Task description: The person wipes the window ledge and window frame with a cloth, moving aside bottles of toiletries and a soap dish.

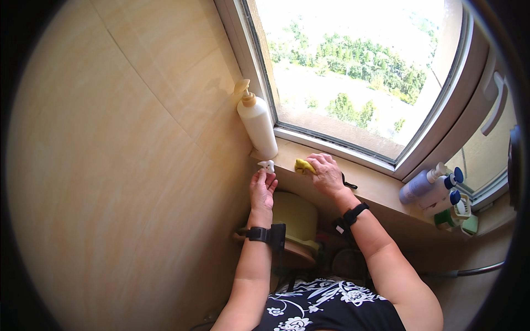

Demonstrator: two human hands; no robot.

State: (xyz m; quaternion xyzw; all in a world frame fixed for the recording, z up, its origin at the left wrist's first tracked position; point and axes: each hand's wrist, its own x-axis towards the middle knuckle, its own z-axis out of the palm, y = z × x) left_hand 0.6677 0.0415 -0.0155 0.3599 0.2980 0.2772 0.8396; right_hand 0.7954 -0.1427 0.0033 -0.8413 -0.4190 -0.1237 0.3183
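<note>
My left hand (263, 190) is closed, its fingertips pinching a small white figurine (267, 166) just off the front edge of the windowsill. The figurine's details are too small to make out. To its right, my right hand (327, 172) presses a bunched yellow cloth (303, 166) against the sill (288, 152). Part of the cloth is hidden under the fingers. Directly behind the figurine, a tall white pump bottle (258, 127) with a tan pump head stands in the sill's left corner.
Blue and white pump bottles (419, 186) crowd the sill's right end, beside a green soap box (470, 225). A dark strap-like thing (349, 182) lies by my right wrist. Below the sill sits a pale green tub (295, 215). A window handle (495, 105) juts out at right.
</note>
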